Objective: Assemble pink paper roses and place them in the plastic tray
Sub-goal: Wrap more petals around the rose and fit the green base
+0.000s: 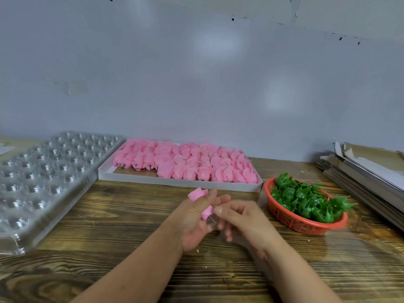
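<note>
My left hand point(194, 219) grips a pink paper rose point(197, 194) above the middle of the wooden table, petals pointing away from me. A thin metal stem shows below the petals, between both hands. My right hand point(238, 217) meets it from the right, thumb and fingers curled at the rose's base; whether they pinch the stem is blurred. A clear plastic tray point(39, 184) with rows of round cups lies at the left. A white shallow box point(179, 182) behind my hands holds several pink roses point(185, 162).
A red plastic basket point(290, 221) full of green leaf cups point(306, 197) stands at the right. Stacked flat cardboard point(367, 169) fills the far right edge. A grey wall rises behind the table.
</note>
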`<action>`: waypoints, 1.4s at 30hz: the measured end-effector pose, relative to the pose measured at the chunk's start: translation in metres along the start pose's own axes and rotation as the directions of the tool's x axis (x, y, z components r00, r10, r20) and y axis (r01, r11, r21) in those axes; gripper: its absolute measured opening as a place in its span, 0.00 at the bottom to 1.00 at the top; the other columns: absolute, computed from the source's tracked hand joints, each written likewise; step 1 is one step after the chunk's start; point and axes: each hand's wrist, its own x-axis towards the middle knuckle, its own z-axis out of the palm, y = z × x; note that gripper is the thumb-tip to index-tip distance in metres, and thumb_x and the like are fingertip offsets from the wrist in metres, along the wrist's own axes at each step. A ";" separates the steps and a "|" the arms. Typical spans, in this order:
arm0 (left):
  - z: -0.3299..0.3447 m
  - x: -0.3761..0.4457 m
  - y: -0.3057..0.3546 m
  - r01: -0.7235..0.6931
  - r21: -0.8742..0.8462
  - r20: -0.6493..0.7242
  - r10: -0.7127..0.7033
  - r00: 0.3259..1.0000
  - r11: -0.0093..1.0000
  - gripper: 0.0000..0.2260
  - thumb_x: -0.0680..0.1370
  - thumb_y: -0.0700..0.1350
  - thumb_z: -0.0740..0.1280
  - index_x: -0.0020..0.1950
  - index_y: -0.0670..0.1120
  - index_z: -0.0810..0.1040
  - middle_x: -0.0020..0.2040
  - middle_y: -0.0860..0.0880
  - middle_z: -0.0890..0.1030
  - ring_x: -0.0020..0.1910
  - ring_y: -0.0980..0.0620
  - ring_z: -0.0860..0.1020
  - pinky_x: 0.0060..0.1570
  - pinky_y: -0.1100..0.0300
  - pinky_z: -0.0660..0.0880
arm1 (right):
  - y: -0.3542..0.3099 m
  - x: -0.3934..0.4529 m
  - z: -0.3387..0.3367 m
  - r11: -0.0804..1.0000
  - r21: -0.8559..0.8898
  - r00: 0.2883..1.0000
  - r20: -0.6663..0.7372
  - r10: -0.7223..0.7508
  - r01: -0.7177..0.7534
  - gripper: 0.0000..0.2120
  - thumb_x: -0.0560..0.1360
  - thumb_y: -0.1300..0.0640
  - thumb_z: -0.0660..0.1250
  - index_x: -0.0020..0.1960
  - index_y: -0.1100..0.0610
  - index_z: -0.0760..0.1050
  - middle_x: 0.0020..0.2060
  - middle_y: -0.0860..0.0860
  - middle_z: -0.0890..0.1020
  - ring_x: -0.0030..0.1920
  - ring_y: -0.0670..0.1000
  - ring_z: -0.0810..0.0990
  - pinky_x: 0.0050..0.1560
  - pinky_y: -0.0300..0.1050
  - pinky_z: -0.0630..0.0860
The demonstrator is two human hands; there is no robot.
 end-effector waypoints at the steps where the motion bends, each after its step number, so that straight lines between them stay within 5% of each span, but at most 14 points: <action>1: 0.000 0.000 0.001 -0.012 -0.034 -0.047 0.010 0.999 0.999 0.19 0.68 0.47 0.70 0.55 0.39 0.74 0.45 0.42 0.85 0.44 0.46 0.84 0.51 0.47 0.78 | -0.003 0.001 -0.009 0.992 -0.117 0.993 -0.092 -0.068 0.057 0.08 0.68 0.57 0.73 0.37 0.62 0.80 0.27 0.56 0.77 0.26 0.50 0.72 0.27 0.41 0.70; 3: 0.002 -0.002 0.002 -0.001 -0.049 -0.085 -0.003 0.996 0.999 0.11 0.67 0.47 0.70 0.45 0.44 0.74 0.48 0.41 0.85 0.49 0.46 0.84 0.59 0.46 0.73 | -0.007 0.004 -0.033 0.922 -0.375 0.910 -0.343 -0.232 0.094 0.04 0.71 0.62 0.72 0.38 0.60 0.81 0.31 0.56 0.81 0.32 0.53 0.77 0.33 0.43 0.75; 7: 0.001 0.000 -0.001 0.005 -0.070 -0.083 -0.011 0.996 0.998 0.10 0.67 0.48 0.70 0.38 0.42 0.73 0.35 0.44 0.82 0.42 0.45 0.85 0.43 0.50 0.81 | -0.010 -0.002 -0.081 0.708 -0.671 0.619 -0.657 -0.430 -0.220 0.04 0.71 0.59 0.69 0.38 0.54 0.79 0.38 0.54 0.81 0.40 0.57 0.76 0.40 0.47 0.72; 10: 0.001 0.001 -0.002 -0.004 -0.050 -0.101 -0.001 0.995 0.999 0.11 0.68 0.49 0.70 0.37 0.43 0.73 0.29 0.47 0.77 0.35 0.49 0.83 0.40 0.51 0.82 | -0.011 -0.008 -0.101 0.539 -0.719 0.694 -0.652 -0.306 -0.438 0.07 0.72 0.56 0.65 0.36 0.53 0.79 0.33 0.53 0.78 0.39 0.58 0.75 0.39 0.46 0.70; 13: 0.002 0.002 -0.002 -0.021 -0.037 -0.101 0.017 0.995 0.999 0.11 0.69 0.50 0.69 0.36 0.43 0.73 0.27 0.48 0.74 0.29 0.52 0.79 0.39 0.53 0.81 | -0.012 -0.009 -0.102 0.280 -0.822 0.808 -0.555 -0.198 -0.496 0.12 0.76 0.49 0.61 0.38 0.49 0.79 0.39 0.51 0.80 0.48 0.57 0.76 0.46 0.47 0.69; 19: 0.003 0.002 -0.001 -0.016 -0.023 -0.101 0.014 0.995 1.000 0.11 0.69 0.52 0.68 0.37 0.45 0.73 0.26 0.51 0.72 0.24 0.56 0.72 0.39 0.54 0.79 | -0.012 -0.007 -0.098 0.117 -0.850 0.842 -0.525 -0.121 -0.513 0.17 0.78 0.42 0.54 0.42 0.48 0.77 0.44 0.50 0.81 0.53 0.55 0.76 0.54 0.50 0.64; 24: 0.004 0.001 -0.001 -0.023 -0.030 -0.081 0.021 0.996 0.999 0.11 0.69 0.52 0.68 0.37 0.45 0.72 0.26 0.51 0.71 0.23 0.56 0.71 0.37 0.55 0.80 | -0.011 -0.005 -0.094 0.140 -0.828 0.811 -0.560 -0.167 -0.543 0.19 0.79 0.45 0.53 0.44 0.52 0.79 0.46 0.53 0.82 0.53 0.56 0.76 0.55 0.50 0.65; 28: 0.004 0.000 -0.001 -0.025 -0.048 -0.090 0.020 0.996 0.999 0.11 0.69 0.52 0.69 0.37 0.45 0.72 0.26 0.51 0.71 0.24 0.56 0.71 0.37 0.55 0.80 | -0.015 -0.007 -0.094 0.158 -0.805 0.727 -0.587 -0.356 -0.572 0.15 0.76 0.49 0.58 0.37 0.53 0.78 0.36 0.52 0.79 0.48 0.57 0.76 0.49 0.49 0.65; 33: 0.003 0.000 -0.001 -0.018 -0.049 -0.092 0.014 0.996 0.999 0.12 0.70 0.52 0.68 0.35 0.45 0.72 0.27 0.50 0.72 0.25 0.55 0.72 0.38 0.54 0.79 | -0.012 -0.004 -0.083 0.424 -0.842 0.615 -0.535 -0.579 -0.333 0.09 0.69 0.59 0.66 0.33 0.59 0.80 0.29 0.58 0.79 0.40 0.62 0.76 0.44 0.52 0.68; 37: 0.003 0.000 -0.003 -0.043 0.047 -0.096 0.047 0.994 0.998 0.11 0.74 0.51 0.66 0.39 0.44 0.73 0.35 0.47 0.82 0.34 0.52 0.82 0.38 0.56 0.80 | -0.007 0.003 -0.059 0.553 -0.833 0.728 -0.379 -0.571 0.001 0.03 0.65 0.63 0.74 0.39 0.59 0.83 0.32 0.54 0.82 0.40 0.59 0.77 0.46 0.53 0.73; 42: 0.008 -0.003 -0.004 -0.112 0.203 -0.079 0.130 0.988 0.973 0.11 0.73 0.53 0.65 0.49 0.47 0.79 0.57 0.49 0.82 0.43 0.53 0.84 0.41 0.59 0.79 | -0.001 0.006 -0.042 0.460 -0.873 0.796 -0.158 -0.584 0.164 0.07 0.62 0.64 0.75 0.37 0.57 0.80 0.30 0.48 0.78 0.38 0.52 0.72 0.41 0.46 0.67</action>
